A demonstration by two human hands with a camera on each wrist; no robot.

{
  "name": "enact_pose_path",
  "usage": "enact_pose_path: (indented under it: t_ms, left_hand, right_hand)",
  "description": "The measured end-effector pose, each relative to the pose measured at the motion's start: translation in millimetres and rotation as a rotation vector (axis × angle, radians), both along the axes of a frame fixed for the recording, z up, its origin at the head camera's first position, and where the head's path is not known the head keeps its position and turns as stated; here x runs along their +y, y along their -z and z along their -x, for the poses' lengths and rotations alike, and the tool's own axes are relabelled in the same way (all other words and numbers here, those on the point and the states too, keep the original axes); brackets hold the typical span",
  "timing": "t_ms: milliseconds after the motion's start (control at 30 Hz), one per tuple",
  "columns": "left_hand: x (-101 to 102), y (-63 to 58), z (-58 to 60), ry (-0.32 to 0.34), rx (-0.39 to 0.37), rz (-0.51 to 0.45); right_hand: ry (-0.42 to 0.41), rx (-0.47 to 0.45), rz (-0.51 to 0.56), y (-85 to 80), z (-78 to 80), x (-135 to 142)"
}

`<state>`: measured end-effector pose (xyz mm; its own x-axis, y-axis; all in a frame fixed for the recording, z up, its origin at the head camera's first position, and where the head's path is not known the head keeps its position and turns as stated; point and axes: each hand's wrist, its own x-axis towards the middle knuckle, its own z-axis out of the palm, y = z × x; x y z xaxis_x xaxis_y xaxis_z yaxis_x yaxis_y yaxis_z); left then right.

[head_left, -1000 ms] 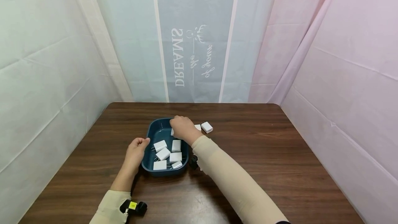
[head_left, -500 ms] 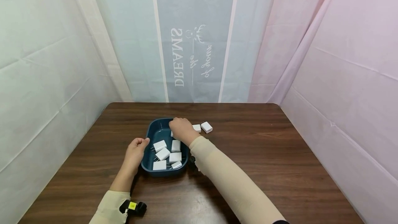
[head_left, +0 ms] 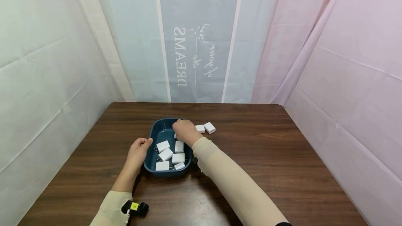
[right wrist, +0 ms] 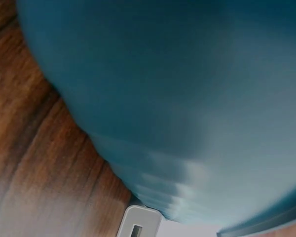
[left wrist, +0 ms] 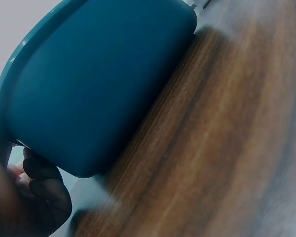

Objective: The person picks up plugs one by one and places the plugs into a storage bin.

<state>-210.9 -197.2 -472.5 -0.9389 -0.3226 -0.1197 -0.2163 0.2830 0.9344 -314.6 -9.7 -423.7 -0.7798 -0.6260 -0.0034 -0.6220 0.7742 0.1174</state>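
Observation:
A dark blue plastic bin (head_left: pixel 163 174) stands on the table with several white plug-in chargers (head_left: pixel 178 158) lying loose in its near half. My left hand (head_left: pixel 137 151) grips the bin's left rim; the left wrist view shows curled fingers (left wrist: pixel 47 190) at the edge. Over the bin's far right corner, my right hand (head_left: pixel 186 132) reaches in with fingers pointing down. A sliver of a white charger (head_left: pixel 175 136) shows under those fingers, which hold it, mostly hidden by the hand. The right wrist view is filled by the bin's outer wall (right wrist: pixel 153 89).
Two more white chargers, one partly behind the right wrist (head_left: pixel 200 128) and one beside it (head_left: pixel 209 127), lie on the wooden table (head_left: pixel 267 156) right of the bin. A charger end with a slot (right wrist: pixel 138 222) appears in the right wrist view. Cloth curtains (head_left: pixel 141 37) enclose the table.
My right hand has sunk slightly into the bin, the white charger under its fingers lowering with it. My left hand and the other chargers stay put.

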Motion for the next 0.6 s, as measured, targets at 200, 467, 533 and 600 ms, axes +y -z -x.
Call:
enact_pose_path:
  t_ms: [200,467,533,600]
  left_hand:
    - [1.0,-0.2,0.4,-0.005,-0.004,-0.007]
    - [1.7,-1.5,0.4,-0.014,-0.009,-0.017]
    - [1.6,-1.5,0.3,-0.015,-0.006,-0.015]
    - [1.6,-1.6,0.1,-0.015,-0.009,-0.012]
  right_hand:
    - [-0.006,0.016,-0.009,1.4,1.1,0.6]
    - [-0.008,0.011,-0.012,2.9,2.9,0.8]
    - [-0.008,0.005,-0.010,3.1,3.1,0.8]
    - [-0.008,-0.004,-0.002,2.8,3.0,0.9]
